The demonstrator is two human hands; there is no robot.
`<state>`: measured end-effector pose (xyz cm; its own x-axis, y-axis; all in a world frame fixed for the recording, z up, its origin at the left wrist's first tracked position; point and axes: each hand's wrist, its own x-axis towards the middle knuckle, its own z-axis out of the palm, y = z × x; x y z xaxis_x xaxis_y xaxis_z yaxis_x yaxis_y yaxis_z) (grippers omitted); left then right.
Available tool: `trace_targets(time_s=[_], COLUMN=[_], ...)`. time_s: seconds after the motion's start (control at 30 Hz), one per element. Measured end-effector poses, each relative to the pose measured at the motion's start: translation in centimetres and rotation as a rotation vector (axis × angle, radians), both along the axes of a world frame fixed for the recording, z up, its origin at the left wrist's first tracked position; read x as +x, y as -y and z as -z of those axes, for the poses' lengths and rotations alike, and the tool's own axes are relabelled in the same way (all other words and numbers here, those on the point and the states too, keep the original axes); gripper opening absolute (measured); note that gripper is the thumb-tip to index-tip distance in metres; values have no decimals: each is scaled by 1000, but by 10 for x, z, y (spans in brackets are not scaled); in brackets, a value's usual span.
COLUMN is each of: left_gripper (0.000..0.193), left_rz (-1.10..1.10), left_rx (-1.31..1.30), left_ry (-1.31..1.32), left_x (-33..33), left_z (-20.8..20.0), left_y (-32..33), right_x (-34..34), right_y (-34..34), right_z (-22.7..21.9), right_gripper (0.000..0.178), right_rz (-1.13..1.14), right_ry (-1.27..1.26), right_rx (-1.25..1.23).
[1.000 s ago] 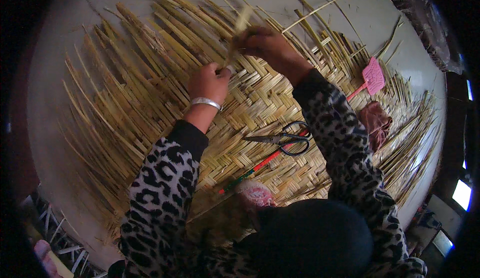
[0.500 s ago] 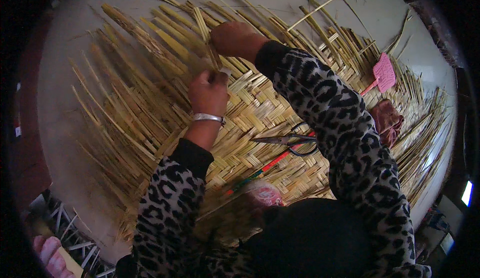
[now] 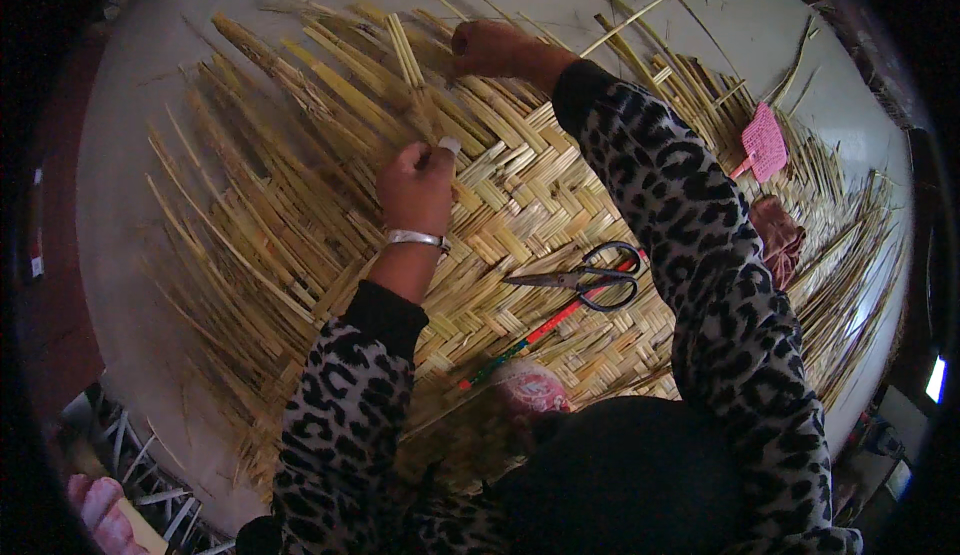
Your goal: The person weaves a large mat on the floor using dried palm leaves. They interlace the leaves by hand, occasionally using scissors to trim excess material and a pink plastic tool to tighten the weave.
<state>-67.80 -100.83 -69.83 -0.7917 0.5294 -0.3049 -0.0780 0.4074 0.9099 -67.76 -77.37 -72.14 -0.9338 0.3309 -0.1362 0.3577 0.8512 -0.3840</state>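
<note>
The left hand (image 3: 415, 190) was clamped, thumb against bent forefinger, on a pair of split strips (image 3: 410, 65) that stood out toward the far side over the loose fringe of a woven mat (image 3: 540, 195); their lower part was blurred, and where they entered the grip the fingers hid them. Something whitish (image 3: 450, 144) sat at the thumb's tip (a wrapping, perhaps, though it was too small to tell). Farther off and to the right, the right hand (image 3: 495, 50) was curled above the fringe with its back toward the camera, so I cannot tell whether its fingers were together on a strip or free. A silver bracelet (image 3: 418, 239) circled the left wrist. On the weave nearer the body lay black-handled scissors (image 3: 575, 280), crossing a red-and-green stick (image 3: 545, 330). The right sleeve (image 3: 665, 175) covered part of the mat; just beyond it, to the right, were a pink fly swatter (image 3: 765, 143), its handle partly hidden, and a crumpled brown cloth (image 3: 777, 238). At the near edge, a dark rounded shape (image 3: 620, 465), cut off below, partly hid a red-and-white patterned item (image 3: 535, 387) that was hard to identify.
</note>
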Motion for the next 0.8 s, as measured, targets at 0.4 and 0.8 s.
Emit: trace_targets(time_s=[0.4, 0.8], left_gripper=[29, 30], left_rz=[-21, -12], left_rx=[43, -1], left_ry=[80, 70], left_x=[6, 2], left_z=[-9, -3], left_y=[1, 1], right_x=[18, -23], right_y=[4, 7], right_z=[19, 22], right_gripper=[31, 27], right_rz=[-2, -147], right_ry=[-60, 35], right_rx=[112, 156])
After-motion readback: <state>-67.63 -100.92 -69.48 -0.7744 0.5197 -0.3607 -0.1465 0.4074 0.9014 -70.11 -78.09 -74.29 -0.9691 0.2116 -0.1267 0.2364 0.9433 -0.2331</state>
